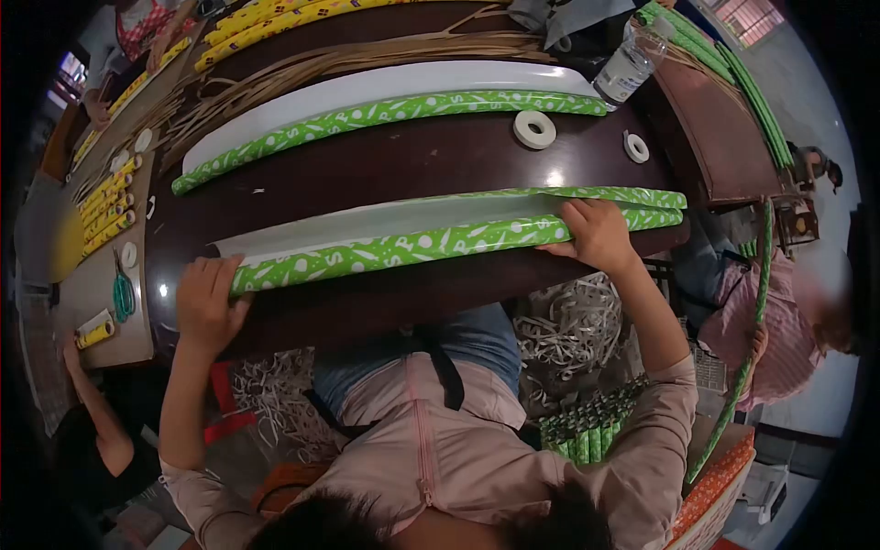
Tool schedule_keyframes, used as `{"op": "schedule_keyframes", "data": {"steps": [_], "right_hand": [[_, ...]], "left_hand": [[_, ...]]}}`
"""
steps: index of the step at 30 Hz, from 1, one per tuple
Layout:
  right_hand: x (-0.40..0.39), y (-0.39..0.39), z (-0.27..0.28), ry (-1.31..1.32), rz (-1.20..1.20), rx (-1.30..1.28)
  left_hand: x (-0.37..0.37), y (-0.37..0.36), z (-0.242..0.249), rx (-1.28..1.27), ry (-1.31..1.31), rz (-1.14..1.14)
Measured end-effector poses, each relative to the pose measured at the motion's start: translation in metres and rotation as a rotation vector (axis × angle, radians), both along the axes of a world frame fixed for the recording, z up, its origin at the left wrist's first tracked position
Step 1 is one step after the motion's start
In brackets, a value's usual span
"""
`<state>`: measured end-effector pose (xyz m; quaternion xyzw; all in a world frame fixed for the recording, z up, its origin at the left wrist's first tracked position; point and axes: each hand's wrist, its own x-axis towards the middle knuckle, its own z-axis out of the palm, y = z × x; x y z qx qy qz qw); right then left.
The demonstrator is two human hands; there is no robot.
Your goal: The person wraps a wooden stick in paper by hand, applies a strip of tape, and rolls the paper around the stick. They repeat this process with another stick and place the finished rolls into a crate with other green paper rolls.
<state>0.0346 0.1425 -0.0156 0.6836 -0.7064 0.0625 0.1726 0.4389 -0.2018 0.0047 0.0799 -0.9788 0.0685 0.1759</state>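
A green sheet of wrapping paper with white print [403,249], partly rolled, lies across the dark table in front of me. Its pale inner side shows along the far edge. My left hand [209,295] is closed around the roll's left end. Near the right end, my right hand [596,235] grips the paper with the thumb below and fingers over the top. Beyond it rests a second green-and-white sheet [385,112], also partly rolled, its white inside facing up. A white tape roll [534,130] and a smaller tape roll [636,147] sit to the right.
A clear bottle [631,64] stands at the back right. Brown paper strips [367,53] and yellow rolls [284,26] lie farther back. Green scissors [123,291] are on the left table. Paper scraps [573,325] lie below. Other people work on both sides.
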Motion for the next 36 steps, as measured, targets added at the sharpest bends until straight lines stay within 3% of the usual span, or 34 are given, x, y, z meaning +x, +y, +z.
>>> {"op": "schedule_keyframes", "data": {"steps": [5,7,9,15,23,27,29,31,34,36], "right_hand": [[0.001,0.003,0.005,-0.068,0.035,0.060],[0.001,0.004,0.007,-0.062,-0.034,0.130],[-0.004,-0.002,0.005,0.003,0.150,-0.040],[-0.006,0.003,0.006,0.082,0.118,0.075],[-0.022,-0.001,0.001,-0.055,0.079,0.168],[-0.019,-0.002,0.006,0.005,0.179,0.095],[-0.017,0.000,0.004,0.050,0.170,0.090],[-0.012,0.001,0.009,0.088,0.107,0.088],[-0.004,-0.001,0.009,-0.009,0.080,0.023],[-0.009,0.002,0.005,-0.048,0.095,0.110]], "left_hand": [[0.010,-0.020,-0.037,0.064,-0.001,-0.145],[0.009,-0.022,-0.038,0.082,-0.022,-0.172],[0.008,-0.022,-0.037,0.096,-0.048,-0.179],[0.002,-0.012,-0.020,0.330,-0.091,-0.199],[-0.005,-0.001,-0.010,0.048,0.017,0.002],[-0.002,-0.006,-0.024,0.111,-0.033,-0.209],[0.001,-0.004,-0.028,0.252,-0.193,-0.098],[0.000,-0.009,-0.034,0.276,-0.075,-0.161],[-0.002,-0.013,-0.030,0.343,-0.126,-0.139],[-0.002,-0.013,-0.033,0.336,-0.177,-0.123]]}}
